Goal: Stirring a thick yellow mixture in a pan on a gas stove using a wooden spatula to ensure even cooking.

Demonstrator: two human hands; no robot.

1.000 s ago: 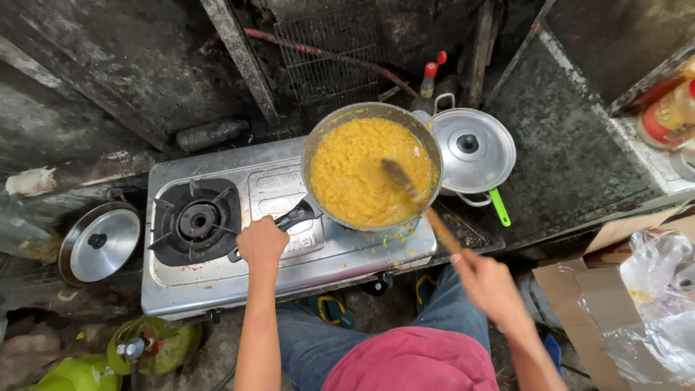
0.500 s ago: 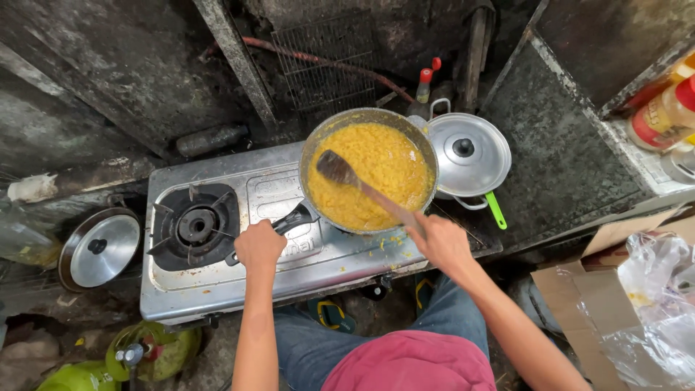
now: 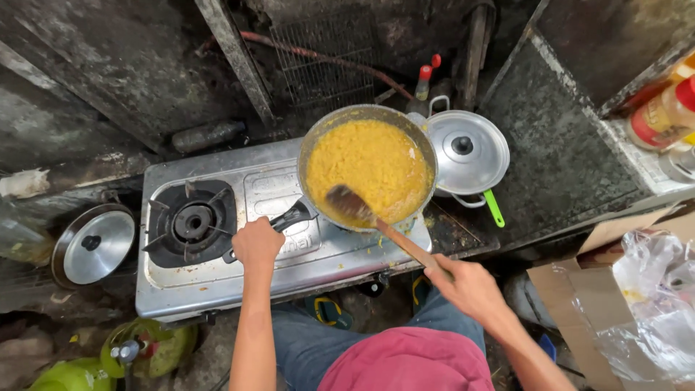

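The left hand is closed in a fist around the black handle of the frying pan, gripping it near its free end. The right hand is wrapped around the far end of a wooden spatula, fingers curled tight over the shaft; the blade rests in the yellow food at the near-left edge of the pan. The food fills the pan almost to the rim (it looks like crumbly scrambled egg or rice, hard to tell which).

The pan sits on the right burner of a steel two-burner gas stove; the left burner is bare. Just right of the pan, touching or nearly so, stands a lidded metal pot with a green-handled utensil beside it. Behind them is a red-capped bottle. A loose pot lid lies left of the stove, and a green gas cylinder sits below. At the right is a cardboard box with a clear plastic bag
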